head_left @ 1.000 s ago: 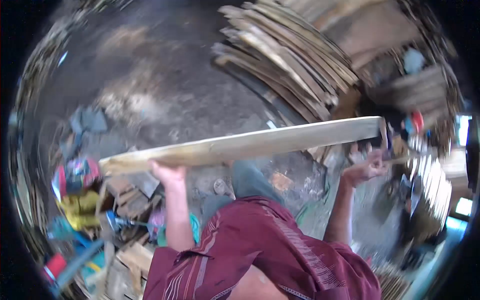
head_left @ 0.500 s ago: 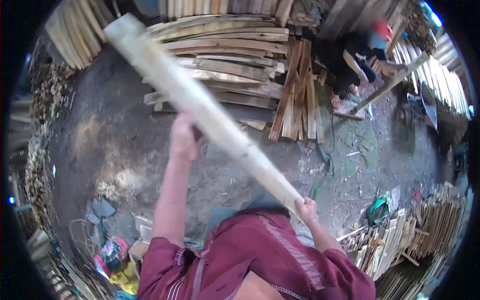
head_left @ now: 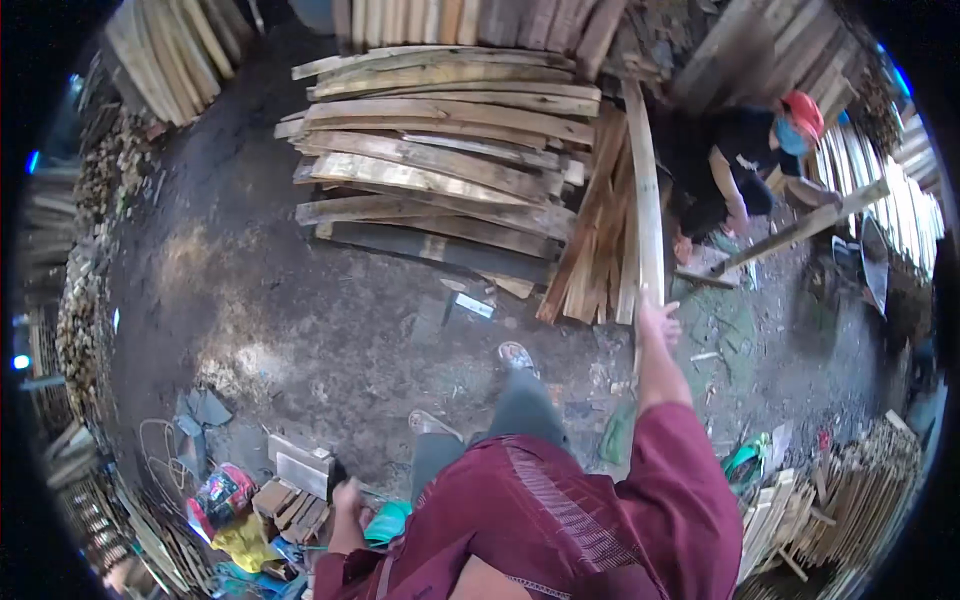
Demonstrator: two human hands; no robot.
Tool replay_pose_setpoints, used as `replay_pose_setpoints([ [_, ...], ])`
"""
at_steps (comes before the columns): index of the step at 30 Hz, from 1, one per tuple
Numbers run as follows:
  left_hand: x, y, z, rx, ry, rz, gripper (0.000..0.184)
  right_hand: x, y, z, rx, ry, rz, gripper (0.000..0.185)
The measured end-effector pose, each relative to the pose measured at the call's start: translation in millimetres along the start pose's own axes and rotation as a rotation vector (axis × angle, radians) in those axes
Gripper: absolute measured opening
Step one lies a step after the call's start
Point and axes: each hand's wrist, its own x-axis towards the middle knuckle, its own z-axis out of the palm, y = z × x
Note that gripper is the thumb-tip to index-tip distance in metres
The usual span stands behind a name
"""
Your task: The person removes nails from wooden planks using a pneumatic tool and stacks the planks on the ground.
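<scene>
My right hand (head_left: 657, 322) is closed on the near end of a long pale wooden plank (head_left: 645, 190). The plank points away from me, and its far part passes over or beside a bundle of reddish boards (head_left: 590, 225); I cannot tell whether it rests on them. Low at my left side hangs my left hand (head_left: 347, 500), off the plank, its fingers too blurred to read. Close by it are a green object (head_left: 388, 522) and a small stack of wood blocks (head_left: 293, 508).
A large stack of boards (head_left: 440, 140) lies ahead. At the right, a crouching person in a red cap (head_left: 803, 112) is beside a slanted timber (head_left: 800, 235). Cut sticks (head_left: 830, 500) are heaped at the lower right. A white box (head_left: 473, 306) lies on the floor.
The plank has swung from slanting across in front of me to pointing away on the right. My left hand has let go of it and dropped to my left side.
</scene>
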Motion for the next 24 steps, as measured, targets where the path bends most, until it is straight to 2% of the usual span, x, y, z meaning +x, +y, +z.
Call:
replay_pose_setpoints([
  [2,-52.6,-37.9,-13.3,-0.663,0.149,-0.181,0.027,-44.9,-77.0,-61.4,-0.191,-0.174,-0.283,0.09],
  [3,-115.1,-14.2,-31.2,-0.701,0.16,-0.2,0.027,-40.2,-107.3,-42.6,-0.076,-0.262,-0.582,0.084],
  [4,-176.2,39.5,-53.5,-0.844,0.135,-0.162,0.018,-43.3,-135.6,-18.7,0.035,-0.356,-0.889,0.077],
  [5,-151.6,5.0,-37.1,-0.967,0.078,-0.152,0.018,-78.7,-164.1,-9.9,0.127,-0.276,-1.14,0.064],
  [7,-113.1,-39.1,12.8,-0.993,0.068,-0.218,0.022,-169.9,-209.6,-16.0,0.119,-0.509,-1.23,0.061],
  [8,-119.6,-33.5,26.5,-1.041,0.021,-0.162,0.028,-232.6,-212.9,-27.9,0.202,-0.523,-1.333,0.059],
  [9,-85.8,-72.6,66.6,-1.349,-0.275,-0.07,0.027,-285.2,-210.3,-15.0,0.277,-0.583,-1.401,0.059],
  [10,-123.2,-23.7,58.0,-0.969,-0.067,-0.029,0.033,-328.2,-208.9,-2.2,0.344,-0.652,-1.476,0.059],
  [11,-121.5,-22.2,65.9,-0.785,-0.006,0.135,0.036,-338.9,-211.5,69.4,0.369,-0.556,-1.647,0.057],
  [12,-117.4,-32.2,84.8,-0.587,0.04,0.27,0.04,-390.1,-195.2,58.7,0.199,-0.945,-1.535,0.056],
  [13,-92.3,-46.9,118.7,-0.641,-0.017,0.262,0.04,-417.8,-179.8,87.3,0.117,-0.962,-1.537,0.049],
  [14,-71.5,-59.8,146.5,-0.7,-0.072,0.276,0.04,-463.5,-161.5,67.5,-0.167,-1.131,-1.46,0.044],
  [15,-98.1,-52.3,117.3,-0.771,-0.053,0.22,0.038,-471.2,-156.0,104.0,-0.265,-1.246,-1.591,0.042],
  [16,-129.6,-43.6,67.9,-0.831,-0.045,0.169,0.036,-483.9,-144.6,121.2,-0.207,-1.327,-1.582,0.043],
  [17,-126.8,-52.6,59.2,-0.85,-0.003,0.166,0.035,-502.8,-140.9,128.9,-0.294,-1.265,-1.578,0.045],
  [18,-126.8,-63.5,54.5,-0.858,0.041,0.16,0.035,-512.8,-140.5,133.6,-0.3,-1.335,-1.518,0.041],
  [20,-103.0,-84.0,72.3,-0.833,0.281,-0.103,0.036,-523.5,-163.1,147.0,-0.594,-1.221,-1.533,0.038],
  [22,-102.2,-100.8,56.1,-0.917,0.495,-0.225,0.037,-525.1,-188.0,167.8,-0.732,-1.146,-1.854,0.035],
  [24,-88.5,-112.4,56.0,-1.281,0.474,-0.449,0.037,-535.4,-236.0,198.4,-1.082,-1.114,-1.618,0.032],
])
